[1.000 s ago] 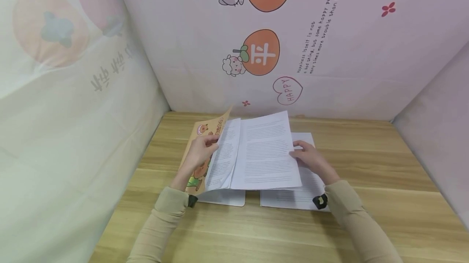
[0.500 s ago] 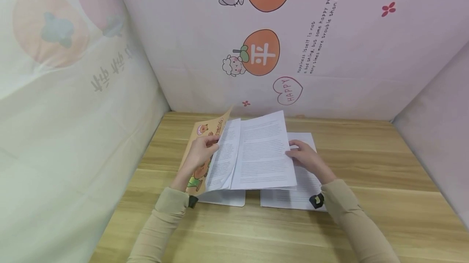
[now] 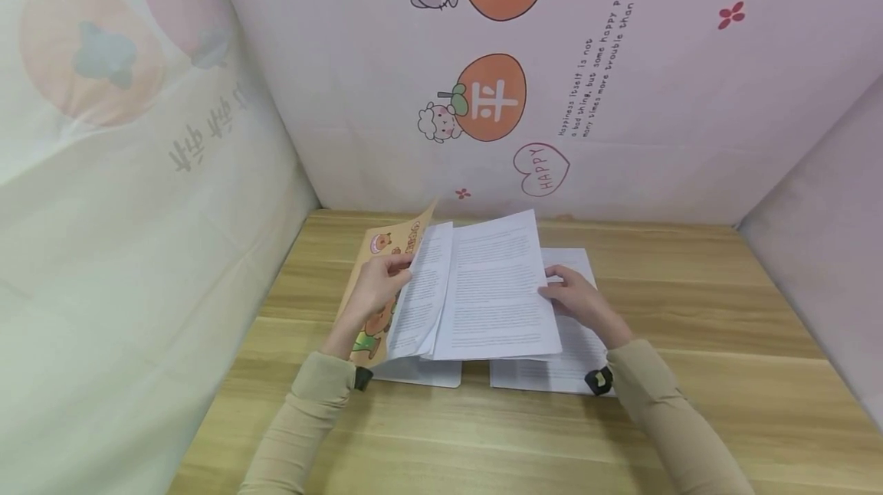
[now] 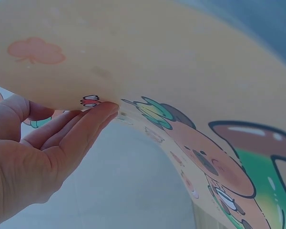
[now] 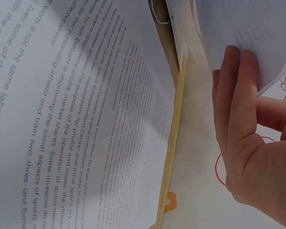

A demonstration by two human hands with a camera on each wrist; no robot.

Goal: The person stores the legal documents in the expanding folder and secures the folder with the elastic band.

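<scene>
In the head view, my left hand [image 3: 375,284] pinches the edge of an orange cover [image 3: 369,254] printed with cartoon animals. The cover stands tilted up at the left, and in the left wrist view my thumb and fingers lie on either side of its edge. Printed pages [image 3: 497,288] open out beside it, raised above the table. My right hand [image 3: 576,296] pinches their right edge, with fingers on the underside in the right wrist view. Below lies another printed sheet [image 3: 579,349], partly covered. A white rounded corner [image 3: 428,372] shows under the cover.
The papers lie on a wood-grain table [image 3: 538,441]. A white cloth wall [image 3: 621,181] with cartoon prints rises behind, and more cloth hangs at the left and right sides. Dark bands [image 3: 599,380] sit at both wrists.
My right hand has shifted slightly left with the page edge, then stays nearly still. My left hand and the orange cover hold their place.
</scene>
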